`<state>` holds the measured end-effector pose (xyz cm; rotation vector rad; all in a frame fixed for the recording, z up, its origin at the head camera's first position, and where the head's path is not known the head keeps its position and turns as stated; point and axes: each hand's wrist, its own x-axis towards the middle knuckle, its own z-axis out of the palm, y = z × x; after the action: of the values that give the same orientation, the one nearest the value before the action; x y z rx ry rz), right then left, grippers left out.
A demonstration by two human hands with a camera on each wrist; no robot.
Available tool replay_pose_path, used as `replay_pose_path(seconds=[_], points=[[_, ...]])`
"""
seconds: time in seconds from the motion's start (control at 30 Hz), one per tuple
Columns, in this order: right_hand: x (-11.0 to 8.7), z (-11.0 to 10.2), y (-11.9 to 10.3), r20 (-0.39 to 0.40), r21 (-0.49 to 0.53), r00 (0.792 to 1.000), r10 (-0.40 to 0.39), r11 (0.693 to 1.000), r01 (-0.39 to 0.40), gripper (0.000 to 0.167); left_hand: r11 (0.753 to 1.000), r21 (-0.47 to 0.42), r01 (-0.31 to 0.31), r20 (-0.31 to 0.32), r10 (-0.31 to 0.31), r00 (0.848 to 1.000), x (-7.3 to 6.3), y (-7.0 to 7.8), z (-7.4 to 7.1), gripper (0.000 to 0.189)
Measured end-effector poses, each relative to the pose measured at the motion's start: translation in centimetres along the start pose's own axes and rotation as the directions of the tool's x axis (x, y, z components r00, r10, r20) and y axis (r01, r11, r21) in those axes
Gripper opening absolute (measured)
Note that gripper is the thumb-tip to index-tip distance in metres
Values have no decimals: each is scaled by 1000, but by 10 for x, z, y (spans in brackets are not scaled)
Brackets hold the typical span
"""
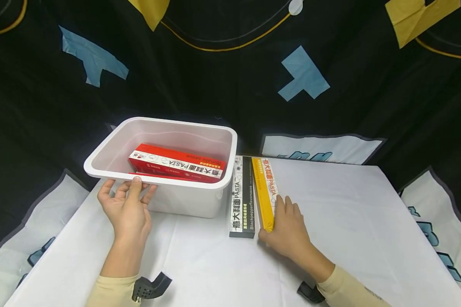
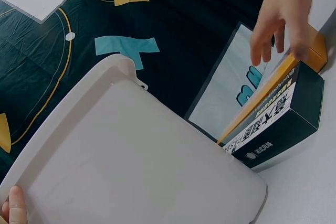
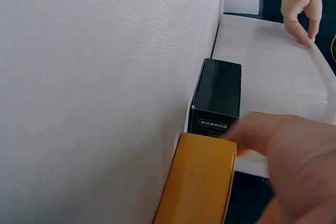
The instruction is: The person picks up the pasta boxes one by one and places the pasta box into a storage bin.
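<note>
A white plastic bin (image 1: 192, 198) stands at left, tilted. My left hand (image 1: 128, 204) holds its front rim, thumb over the edge and fingers beneath. Red pasta boxes (image 1: 176, 162), labelled tomato sauce, lie inside. Right of the bin is a black pasta box (image 1: 247, 196), labelled black pepper flavor sauce. Next to that one is a yellow pasta box (image 1: 263, 187). Over the yellow box's near end is my right hand (image 1: 288, 228), its fingers spread along the right side and the thumb by the near left corner. In the right wrist view, a blurred digit overlaps the yellow box's (image 3: 202, 177) corner.
White cloth covers the table (image 1: 342, 221). Behind it hangs a dark curtain (image 1: 223, 81) with blue and yellow patches. Black wrist straps (image 1: 151, 286) show on both forearms. The black box stands close to the bin's right wall.
</note>
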<state>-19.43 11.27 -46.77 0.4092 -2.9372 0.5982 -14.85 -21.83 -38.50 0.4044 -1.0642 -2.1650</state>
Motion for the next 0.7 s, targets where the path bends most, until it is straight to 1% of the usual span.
replay_pose_path(seconds=[0.1,0.17,0.23,0.3,0.4,0.5,0.6,0.7], points=[[-1,6,2,-4,-81,1000,-5,997,5,111,1000,0,-5,7,5,1000,0,0,0,72],[-2,11,4,-12,-116,1000,-5,993,3,117,1000,2,-6,10,6,1000,0,0,0,72],[-2,17,7,-24,-122,1000,0,993,-3,121,1000,1,-8,10,8,1000,0,0,0,70],[-2,23,10,-41,-111,999,1,994,-5,121,1000,5,-11,11,11,1000,0,0,0,68],[-1,28,15,-78,-52,997,11,999,-15,117,1000,12,-18,14,18,1000,0,-1,-1,66],[1,29,20,-114,55,993,41,998,-34,107,1000,23,-19,15,19,1000,-1,-1,-1,67],[3,24,23,-138,167,986,94,983,-70,96,1000,23,-16,13,16,1000,-1,0,-2,68],[3,17,27,-154,253,976,155,961,-112,92,1000,20,-20,9,20,1000,-1,-1,-2,68]])
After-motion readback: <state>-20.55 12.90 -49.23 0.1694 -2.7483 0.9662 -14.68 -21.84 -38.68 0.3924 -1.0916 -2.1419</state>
